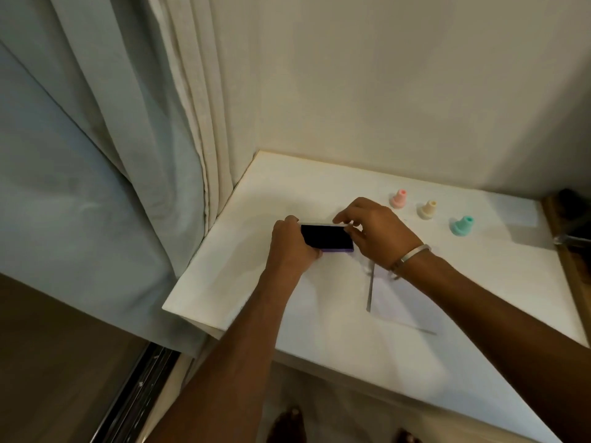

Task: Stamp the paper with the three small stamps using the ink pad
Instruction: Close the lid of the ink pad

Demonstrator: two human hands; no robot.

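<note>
At frame centre, ink pad (327, 239) sits on the tabletop (479, 314), long axis running left-right, dark face showing. Left hand (292, 244) grips its left end; right hand (377, 233) pinches the pale lid (323, 223) at the far edge, apparently opening it. Three stamps stand upright, untouched, right of centre: pink stamp (398, 198), cream stamp (427, 209), teal stamp (461, 226). Right hand is nearer them, pink nearest. Paper (403, 298) lies lower right of the pad, under the right wrist

Single head-worn wide-angle view, looking forward and down, close over the white table (319, 330), wall corner beyond
</note>
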